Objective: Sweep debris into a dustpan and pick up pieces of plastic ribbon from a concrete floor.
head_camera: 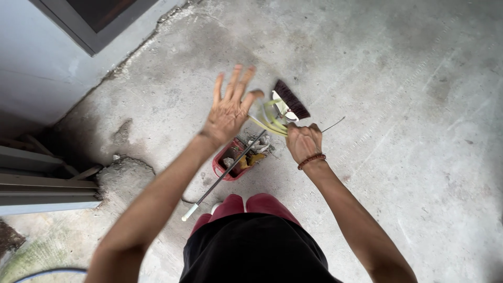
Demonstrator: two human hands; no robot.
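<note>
Closest to you are your black top and dark red trousers (pixel 246 205), seen from above as you stand on a stained concrete floor (pixel 419 157). Both your arms reach forward. Your left hand (pixel 229 107) is lifted, back toward you, fingers spread wide and holding nothing, slightly blurred. Your right hand (pixel 303 141), with a beaded bracelet (pixel 312 159) at the wrist, is closed around a bunch of long pale green leaf strips (pixel 271 121) and a thin dark stalk (pixel 333 124). Just below your hands sits a red dustpan (pixel 226 169) filled with dry leaves and debris, and a broom (pixel 291 99) with a long metal handle lies across it, dark bristles pointing away from you. You appear to be gathering litter by hand; placing the strips would call for lowering your right hand over the dustpan. Farther left, a grey wall (pixel 36 78) meets the floor.
</note>
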